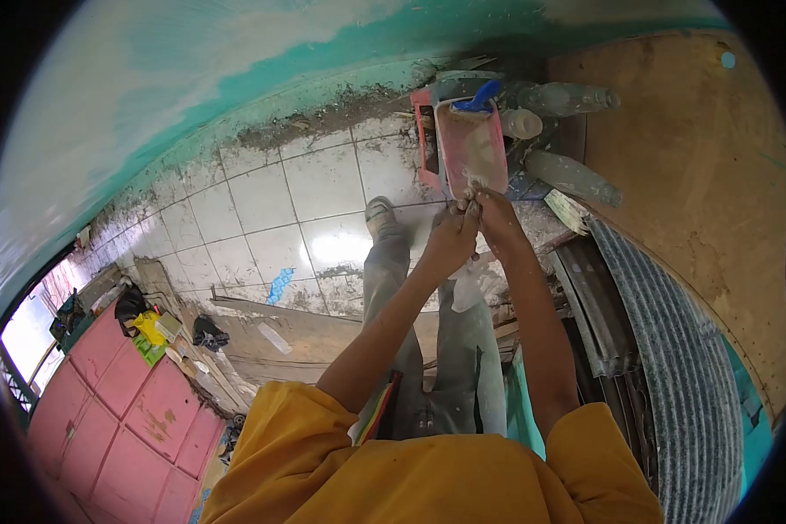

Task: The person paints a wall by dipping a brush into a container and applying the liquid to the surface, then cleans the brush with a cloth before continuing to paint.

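Note:
A pink paint tray [470,148], smeared with whitish paint, stands on the tiled floor [262,196] by the wall. A blue-handled roller [478,96] rests at its far end. Both my arms reach forward over my grey trousers [463,349]. My left hand [451,236] and my right hand [500,217] meet at the tray's near rim, with the fingers of both pinched shut on that edge. Exactly what the fingertips pinch is too small to make out. A white scrap [467,290] shows just below my wrists. My shoe [381,217] is planted left of the tray.
Dusty plastic bottles [572,98] lie right of the tray. Further right are a corrugated sheet [672,349] and a brown board [699,166]. Pink panels [131,393], planks [271,327] and clutter are at the lower left. A turquoise wall [192,79] is ahead.

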Demonstrator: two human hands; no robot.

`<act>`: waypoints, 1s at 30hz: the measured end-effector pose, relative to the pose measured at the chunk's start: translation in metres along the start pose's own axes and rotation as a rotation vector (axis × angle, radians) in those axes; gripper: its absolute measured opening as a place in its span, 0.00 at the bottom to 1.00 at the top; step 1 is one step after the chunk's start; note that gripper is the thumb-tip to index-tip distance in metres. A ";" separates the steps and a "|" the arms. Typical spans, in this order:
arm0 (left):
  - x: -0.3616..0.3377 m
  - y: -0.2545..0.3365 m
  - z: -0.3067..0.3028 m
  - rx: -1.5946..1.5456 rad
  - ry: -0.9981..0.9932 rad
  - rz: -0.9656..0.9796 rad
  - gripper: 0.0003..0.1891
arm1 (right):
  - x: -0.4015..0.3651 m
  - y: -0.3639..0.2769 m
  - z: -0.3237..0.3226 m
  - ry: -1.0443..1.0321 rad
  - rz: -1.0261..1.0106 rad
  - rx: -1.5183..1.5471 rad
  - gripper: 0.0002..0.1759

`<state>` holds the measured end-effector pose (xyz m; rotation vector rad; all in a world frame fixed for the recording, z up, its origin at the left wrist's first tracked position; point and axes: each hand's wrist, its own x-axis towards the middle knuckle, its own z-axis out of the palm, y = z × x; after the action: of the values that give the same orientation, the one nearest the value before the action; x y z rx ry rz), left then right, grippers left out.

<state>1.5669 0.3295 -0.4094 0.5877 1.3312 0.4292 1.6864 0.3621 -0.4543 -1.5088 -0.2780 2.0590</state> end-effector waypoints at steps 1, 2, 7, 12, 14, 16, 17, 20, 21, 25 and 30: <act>0.000 0.003 0.000 0.012 0.021 -0.009 0.28 | 0.003 -0.001 0.000 0.001 0.000 -0.001 0.17; -0.001 0.005 0.000 0.023 0.043 -0.017 0.28 | 0.006 -0.003 0.000 0.008 0.022 -0.038 0.15; 0.002 0.000 -0.001 0.079 0.074 0.061 0.29 | 0.006 -0.010 0.008 0.005 0.017 -0.049 0.11; -0.001 0.003 -0.002 0.145 0.097 0.033 0.29 | 0.008 -0.016 0.012 0.084 0.073 -0.018 0.09; -0.001 0.003 -0.001 0.124 0.107 -0.021 0.29 | 0.016 -0.012 0.006 0.060 0.074 -0.014 0.09; -0.002 0.004 0.000 0.117 0.112 -0.019 0.29 | 0.027 -0.006 -0.004 0.039 0.075 -0.009 0.09; -0.003 0.005 0.000 0.111 0.117 -0.017 0.29 | 0.032 -0.003 -0.009 0.002 0.065 -0.007 0.09; -0.002 0.002 -0.001 0.146 0.077 0.034 0.28 | 0.032 -0.004 -0.009 -0.027 0.064 0.002 0.10; -0.002 0.001 -0.002 0.145 0.077 0.034 0.28 | 0.030 -0.007 -0.006 -0.019 0.074 0.008 0.11; -0.003 0.003 0.000 0.041 0.115 0.001 0.28 | -0.005 -0.024 0.021 0.083 0.113 -0.021 0.13; 0.003 -0.001 -0.002 0.279 0.142 0.057 0.26 | -0.013 -0.013 0.009 0.032 -0.027 -0.514 0.19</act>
<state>1.5656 0.3302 -0.4126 0.8404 1.5261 0.3378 1.6844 0.3667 -0.4346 -1.8112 -0.8628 2.0335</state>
